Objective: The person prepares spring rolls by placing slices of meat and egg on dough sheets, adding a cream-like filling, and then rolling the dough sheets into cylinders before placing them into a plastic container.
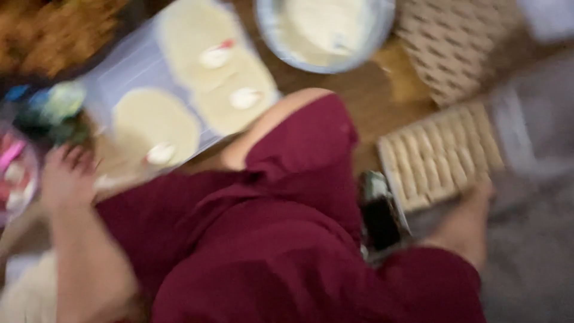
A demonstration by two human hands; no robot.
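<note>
The view is heavily blurred. My left hand [64, 174] rests with fingers spread on the surface at the left, beside a clear sheet [128, 66] that carries three flat dough rounds [154, 119], each with a white dollop of filling. My right hand [480, 194] reaches the near corner of a tray [391, 179] filled with rows of rolled pale pastries. Blur hides its fingers, so its grip is unclear. My knee and dark red clothing [287, 227] fill the middle.
A metal bowl of white filling [326, 30] stands at the top. A woven basket [454, 48] is at the top right. A dark object [381, 218] lies by the tray. A pink-and-white dish [15, 173] and a green item [57, 107] sit at the left.
</note>
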